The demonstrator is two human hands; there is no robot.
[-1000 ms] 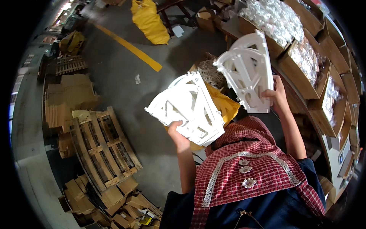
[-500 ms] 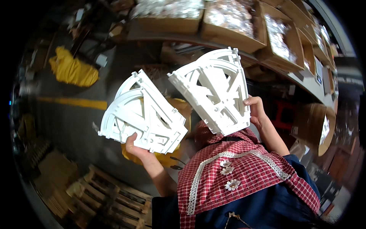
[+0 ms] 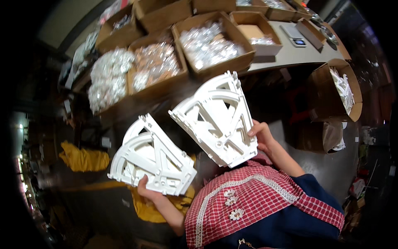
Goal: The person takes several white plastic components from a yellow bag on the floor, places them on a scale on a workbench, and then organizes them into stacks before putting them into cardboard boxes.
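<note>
Floor of dull grey [image 3: 327, 166] showed low on the right, beside the person's dark blue sleeve [image 3: 311, 193]. A long, pale, smooth table [image 3: 284, 58] ran across the top of the view. Open brown cardboard boxes [image 3: 232, 64] stood close together on it, and some were filled with shiny, clear plastic packs [image 3: 207, 45]. The person wore a red and white checked cloth apron [image 3: 265, 207] with lace trim. Over on the left, a bright yellow sack [image 3: 85, 158] lay on the floor.

Out in front of the apron were two white plastic frames shaped like fans, with holes through them. The left white frame [image 3: 151, 159] sat lower, and the right white frame [image 3: 219, 124] sat higher, just beside it. Both were tilted. The left hand [image 3: 152, 191] held its frame near the bottom, with the thumb on the front. The right hand [image 3: 265, 135] held the other one by its right edge. Far back on the table was a small, flat, pale scale [image 3: 293, 35]. Tiny white flowers [image 3: 236, 214] sat on the apron.
</note>
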